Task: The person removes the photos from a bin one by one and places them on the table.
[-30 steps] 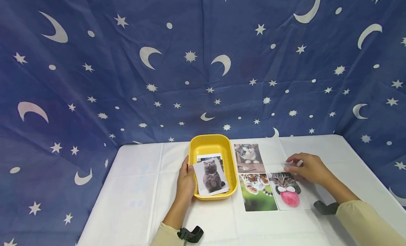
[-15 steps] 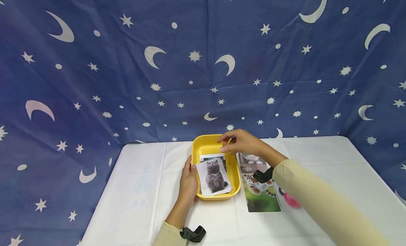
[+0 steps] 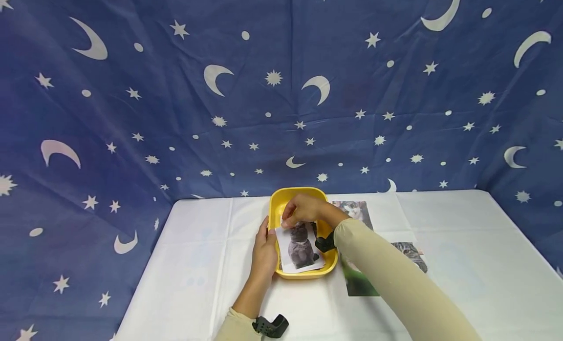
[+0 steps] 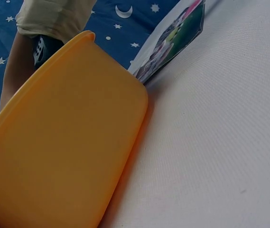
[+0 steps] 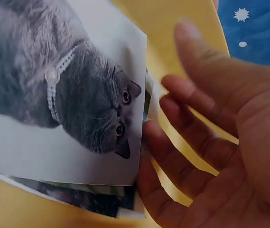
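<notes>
A yellow plastic tray stands on the table, its outer wall filling much of the left wrist view. My left hand grips its left side, thumb at the rim. Inside the tray lies a stack of photo cards, topped by a grey cat card. Over the far edge of that card hovers my right hand. In the right wrist view the bent fingers sit right at the edge of the cat card, the thumb raised apart. Other cards peek out underneath.
Right of the tray lie a white-and-grey cat card, a green-bottomed tiger card and a tabby cat card, partly covered by my right sleeve. A blue star-and-moon cloth hangs behind the white table.
My right hand has swung left from beside the tabby card, over the tray's right rim, and down to the grey cat card. The left hand keeps its hold on the tray.
</notes>
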